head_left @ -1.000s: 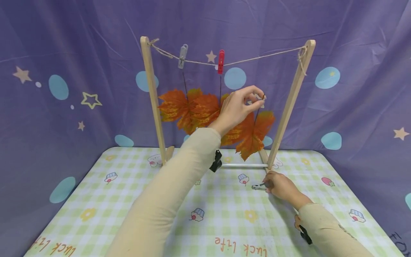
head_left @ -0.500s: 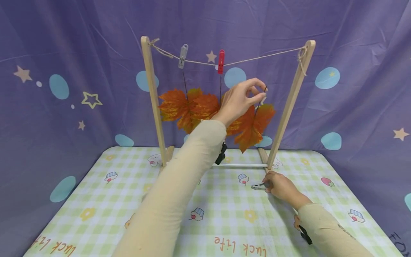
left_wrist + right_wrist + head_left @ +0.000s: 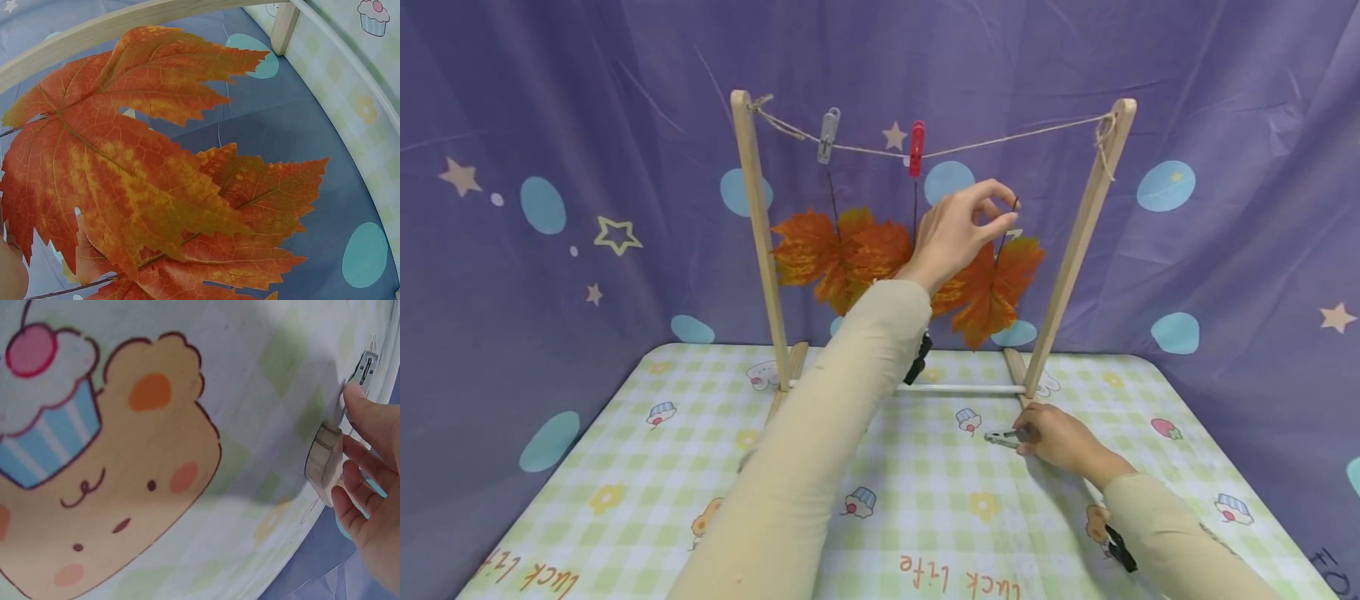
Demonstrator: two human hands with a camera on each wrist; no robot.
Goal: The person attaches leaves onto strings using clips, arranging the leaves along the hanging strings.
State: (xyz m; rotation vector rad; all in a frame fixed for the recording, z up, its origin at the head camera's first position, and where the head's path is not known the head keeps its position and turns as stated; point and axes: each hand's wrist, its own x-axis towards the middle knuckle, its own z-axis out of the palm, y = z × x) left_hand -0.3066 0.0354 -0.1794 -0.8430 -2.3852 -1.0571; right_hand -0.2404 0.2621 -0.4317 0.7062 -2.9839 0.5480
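In the head view my left hand (image 3: 958, 229) pinches the thin stem of an orange maple leaf (image 3: 992, 292), which hangs below the fingertips. The line is above this hand. Two similar leaves, the nearer-left one (image 3: 808, 250) plainest, hang from a grey clothespin (image 3: 828, 136) and a red clothespin (image 3: 917, 148). My left forearm and hand cover part of them. Low on the right, my right hand (image 3: 1060, 437) holds another grey clothespin (image 3: 1000, 438), its jaws pointing left, beside the frame's wooden foot (image 3: 322, 456). Two overlapping leaves (image 3: 125, 169) fill the left wrist view.
A twine line (image 3: 1015, 136) sags between two wooden posts, the left (image 3: 760, 225) and the right (image 3: 1082, 242). A white rod (image 3: 970, 389) joins them near the checked tablecloth (image 3: 917, 533). Behind hangs a purple curtain (image 3: 647, 100).
My left hand has risen with the leaf, then held nearly still. The right hand stays in place, while the clothespin's jaws look spread wider than before.
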